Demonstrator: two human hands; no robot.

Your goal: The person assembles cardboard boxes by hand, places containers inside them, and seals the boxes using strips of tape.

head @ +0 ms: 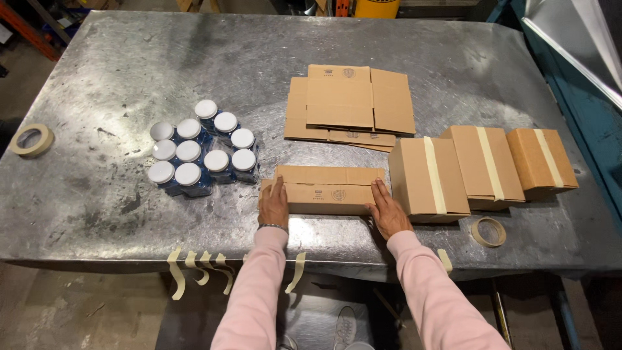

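Note:
A flattened cardboard box (324, 189) lies near the front edge of the metal table (116, 78). My left hand (274, 206) rests on its left end and my right hand (387, 210) presses its right end, fingers spread. To the left stands a cluster of several small blue jars with white lids (202, 148). Behind the box lies a stack of flat cardboard blanks (350, 105). Three closed boxes sealed with tape strips (484, 163) sit in a row at the right.
A roll of masking tape (488, 231) lies near the front right, another roll (31, 140) at the far left edge. Several cut tape strips (199, 267) hang from the table's front edge. A blue frame runs along the right side.

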